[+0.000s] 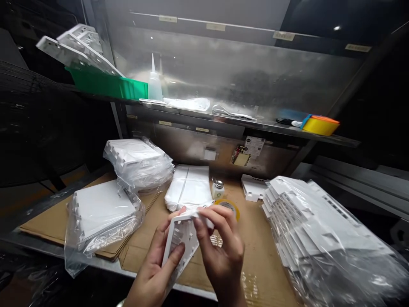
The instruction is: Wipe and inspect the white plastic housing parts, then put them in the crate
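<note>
A white plastic housing (187, 238), tilted up on edge, is held above the cardboard in the lower middle of the head view. My left hand (159, 260) grips its left side, with the thumb pressed on the inner face. At its upper right corner, the thumb and fingers of my right hand (222, 238) pinch a bit of white at the rim; I cannot make out whether that is a separate piece. Just beyond my fingers lies a stack of clear plastic bags (188, 185). A roll of yellow tape (228, 207) is partly hidden behind my right hand.
Bagged white housings (104, 209) sit at left, with another bagged pile (134, 153) behind them. A large bagged stack (313, 226) fills the right side. A small pump bottle (217, 189) stands near the middle. The shelf holds a green bin (105, 83) and a squeeze bottle (155, 85).
</note>
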`<act>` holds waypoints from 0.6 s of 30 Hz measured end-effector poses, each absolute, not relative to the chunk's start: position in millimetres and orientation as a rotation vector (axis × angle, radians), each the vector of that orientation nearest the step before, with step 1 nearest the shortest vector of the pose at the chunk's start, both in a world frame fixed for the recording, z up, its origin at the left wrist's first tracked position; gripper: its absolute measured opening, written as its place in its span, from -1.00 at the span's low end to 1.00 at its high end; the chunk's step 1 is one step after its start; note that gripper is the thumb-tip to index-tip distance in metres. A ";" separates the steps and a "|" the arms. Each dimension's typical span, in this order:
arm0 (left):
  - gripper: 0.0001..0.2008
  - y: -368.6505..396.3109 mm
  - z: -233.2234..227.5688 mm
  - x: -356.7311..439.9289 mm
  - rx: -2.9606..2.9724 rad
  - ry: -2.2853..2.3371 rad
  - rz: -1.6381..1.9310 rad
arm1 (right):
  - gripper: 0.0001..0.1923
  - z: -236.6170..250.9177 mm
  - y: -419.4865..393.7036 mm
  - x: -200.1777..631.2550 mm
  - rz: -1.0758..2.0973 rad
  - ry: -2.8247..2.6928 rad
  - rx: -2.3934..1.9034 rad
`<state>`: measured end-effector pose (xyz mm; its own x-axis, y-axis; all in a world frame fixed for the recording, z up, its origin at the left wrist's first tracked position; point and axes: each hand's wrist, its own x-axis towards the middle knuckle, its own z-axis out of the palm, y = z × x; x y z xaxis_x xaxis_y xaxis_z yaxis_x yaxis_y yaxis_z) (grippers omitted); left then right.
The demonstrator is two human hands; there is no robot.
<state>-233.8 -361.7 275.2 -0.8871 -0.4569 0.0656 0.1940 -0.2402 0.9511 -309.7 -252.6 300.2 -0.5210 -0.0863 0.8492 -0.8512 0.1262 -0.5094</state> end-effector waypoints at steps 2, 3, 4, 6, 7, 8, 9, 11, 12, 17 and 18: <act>-0.46 -359.9 275.5 -235.8 0.297 -1.620 -2.162 | -0.75 297.9 -248.2 -314.1 1.423 -1.755 0.850; -0.46 -359.6 275.2 -236.9 0.289 -1.619 -2.169 | -0.76 297.5 -246.7 -314.7 1.415 -1.757 0.835; -0.45 -359.4 274.7 -238.1 0.283 -1.611 -2.192 | -0.76 297.8 -245.9 -314.4 1.414 -1.752 0.834; -0.42 -359.9 273.5 -240.6 0.273 -1.577 -2.256 | -0.75 299.4 -246.3 -313.8 1.421 -1.747 0.856; -0.40 -360.7 273.4 -241.6 0.270 -1.552 -2.286 | -0.76 300.0 -246.6 -315.2 1.416 -1.758 0.861; -0.39 -361.9 274.0 -242.3 0.273 -1.526 -2.310 | -0.78 299.7 -246.2 -318.8 1.400 -1.777 0.854; -0.37 -363.6 275.4 -242.5 0.285 -1.498 -2.329 | -0.81 298.1 -244.7 -325.1 1.376 -1.802 0.829; -0.36 -368.8 280.6 -241.4 0.338 -1.427 -2.387 | -0.85 288.8 -237.2 -345.7 1.326 -1.861 0.714; -0.33 -372.3 283.8 -240.4 0.379 -1.380 -2.433 | -0.82 280.7 -231.5 -359.1 1.295 -1.913 0.625; -0.14 -396.3 294.2 -235.8 0.531 -1.145 -2.577 | -0.54 220.0 -202.8 -427.0 1.085 -2.426 0.210; -0.13 -401.8 294.0 -235.7 0.535 -1.113 -2.583 | -0.52 209.0 -199.7 -436.1 1.058 -2.500 0.195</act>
